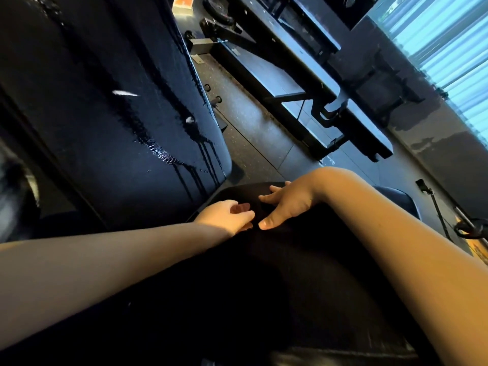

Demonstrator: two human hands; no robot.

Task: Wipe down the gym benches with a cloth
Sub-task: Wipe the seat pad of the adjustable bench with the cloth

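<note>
A speckled dark floor (253, 128) and bright window blinds (454, 48) show.

— How's the light?
— Dim. Cold daylight comes through the blinds (446, 46), upper right; wet glare streaks the bench pad (158, 151).
— Sharpness?
— Left edge smears, lines bend, bottom middle near black.

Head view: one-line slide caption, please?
Left hand and right hand meet on a dark surface beside a wet-streaked bench pad.
</note>
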